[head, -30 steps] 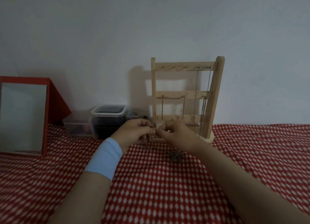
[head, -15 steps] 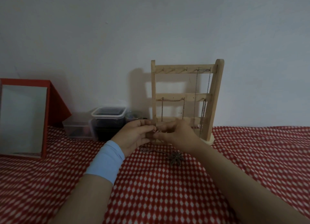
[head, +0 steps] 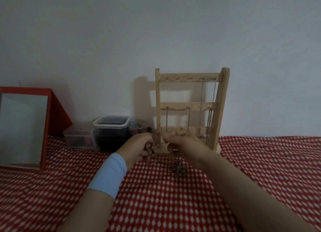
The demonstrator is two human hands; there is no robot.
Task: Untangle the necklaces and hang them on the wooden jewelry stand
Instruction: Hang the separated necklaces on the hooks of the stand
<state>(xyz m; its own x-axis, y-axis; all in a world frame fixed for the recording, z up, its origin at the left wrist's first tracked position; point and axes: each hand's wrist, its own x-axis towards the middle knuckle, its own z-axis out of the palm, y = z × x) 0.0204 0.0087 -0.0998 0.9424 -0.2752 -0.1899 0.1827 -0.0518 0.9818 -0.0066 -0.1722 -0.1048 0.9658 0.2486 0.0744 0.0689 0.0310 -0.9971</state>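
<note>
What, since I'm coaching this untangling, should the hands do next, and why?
Probably draw the hands gently apart to loosen the knot: the left hand and right hand each pinch the tangled chain, and the star pendant lies on the cloth, not yet on the wooden stand.

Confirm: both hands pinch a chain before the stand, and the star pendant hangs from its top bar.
No. The pendant lies on the cloth, as the head view shows. The left hand and right hand do pinch the chain before the stand.
</note>
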